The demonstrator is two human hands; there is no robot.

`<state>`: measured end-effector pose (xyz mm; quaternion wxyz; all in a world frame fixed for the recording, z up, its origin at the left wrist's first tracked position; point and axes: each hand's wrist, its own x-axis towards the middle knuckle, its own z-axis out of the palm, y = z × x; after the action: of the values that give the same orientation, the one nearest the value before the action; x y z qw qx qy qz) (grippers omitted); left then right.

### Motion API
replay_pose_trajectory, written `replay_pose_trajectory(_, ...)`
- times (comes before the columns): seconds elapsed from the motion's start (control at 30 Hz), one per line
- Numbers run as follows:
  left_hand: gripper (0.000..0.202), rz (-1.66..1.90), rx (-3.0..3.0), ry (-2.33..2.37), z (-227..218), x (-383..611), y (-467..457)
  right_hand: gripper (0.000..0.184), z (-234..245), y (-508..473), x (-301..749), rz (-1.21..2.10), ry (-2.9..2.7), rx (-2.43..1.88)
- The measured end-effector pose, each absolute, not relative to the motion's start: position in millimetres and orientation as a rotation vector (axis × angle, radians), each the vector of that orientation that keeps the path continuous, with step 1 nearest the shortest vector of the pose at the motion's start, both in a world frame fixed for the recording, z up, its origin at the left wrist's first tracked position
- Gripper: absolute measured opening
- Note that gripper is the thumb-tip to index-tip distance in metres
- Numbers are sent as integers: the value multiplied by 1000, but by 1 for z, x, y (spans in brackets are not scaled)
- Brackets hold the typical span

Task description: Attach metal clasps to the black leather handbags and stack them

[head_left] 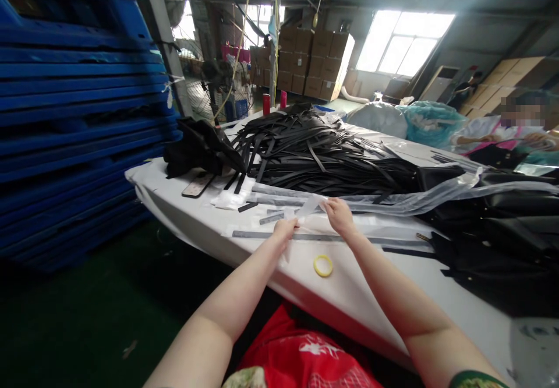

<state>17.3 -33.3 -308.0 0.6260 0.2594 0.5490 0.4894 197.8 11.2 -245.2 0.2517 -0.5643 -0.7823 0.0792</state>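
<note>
My left hand (285, 228) and my right hand (338, 214) are both closed in a pinch on a thin clear plastic sleeve (311, 208), held just above the white table (192, 216). Under my hands a long grey strip (305, 237) lies flat across the table. More clear sleeves with grey strips (279, 193) lie just beyond. A big heap of black straps (314, 149) fills the table behind them.
A yellow ring (323, 265) lies near the table's front edge. A phone (197, 185) and a black cloth bundle (198, 146) are at the far left corner. Stacked blue pallets (74, 102) stand on the left. Black fabric (502, 230) covers the right. Another person (519, 123) sits at the far right.
</note>
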Motion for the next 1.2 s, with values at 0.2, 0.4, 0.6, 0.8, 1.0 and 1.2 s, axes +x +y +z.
replay_pose_trajectory(0.2, 25, 899, 626, 1107, -290, 5, -56, 42, -230, 4, 199, 972, -1905, -1217)
replay_pose_trajectory(0.4, 26, 1019, 476, 794, -261, 31, -60, 43, -229, -31, 200, 1146, -1864, -1129)
replay_pose_trajectory(0.6, 43, 1228, 251, 659, -248, 37, -50, 41, -227, -62, 214, 1059, -1895, -1211)
replay_pose_trajectory(0.8, 29, 1357, 169, 686, -243, 34, -46, 32, -228, -72, 218, 1008, -1929, -1280)
replay_pose_trajectory(1.0, 14, 1538, 169, 788, -245, 17, -38, 34, -240, -78, 224, 1096, -1957, -1268)
replay_pose_trajectory(1.2, 21, 1676, 319, 862, -243, 11, -39, 39, -237, -83, 233, 1061, -2018, -1283)
